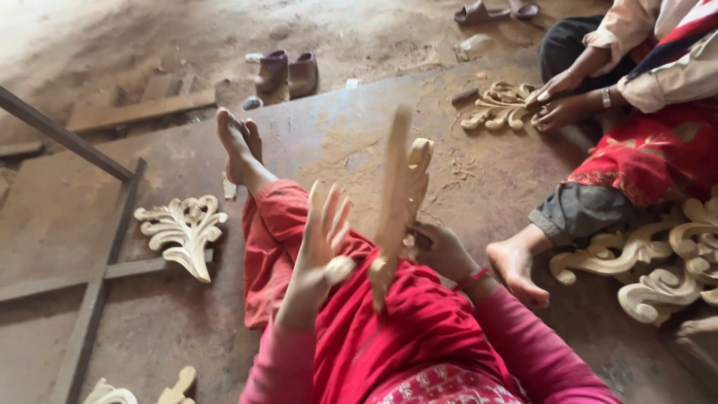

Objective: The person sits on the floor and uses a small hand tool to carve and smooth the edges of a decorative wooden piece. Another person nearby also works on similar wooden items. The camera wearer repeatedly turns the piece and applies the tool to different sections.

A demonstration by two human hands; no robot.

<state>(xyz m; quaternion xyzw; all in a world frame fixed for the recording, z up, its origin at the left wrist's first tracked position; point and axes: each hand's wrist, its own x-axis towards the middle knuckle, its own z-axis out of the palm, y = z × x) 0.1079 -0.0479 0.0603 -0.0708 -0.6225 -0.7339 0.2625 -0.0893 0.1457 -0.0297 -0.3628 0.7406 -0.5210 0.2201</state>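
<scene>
I sit on the floor with legs stretched out in red trousers. A pale carved wooden ornament (399, 198) stands on edge over my lap, blurred. My right hand (441, 251) grips it from the right side near its lower half. My left hand (323, 243) is beside it on the left, fingers spread and raised, with a small pale piece, maybe sandpaper, pinched at the thumb against the ornament's lower end.
A finished leaf-shaped carving (183, 230) lies left on the dusty floor beside grey metal bars (97, 273). Another seated person at right works a carving (502, 107) with both hands (557, 101). More scroll carvings (658, 262) lie at right. Shoes (288, 72) sit beyond my feet.
</scene>
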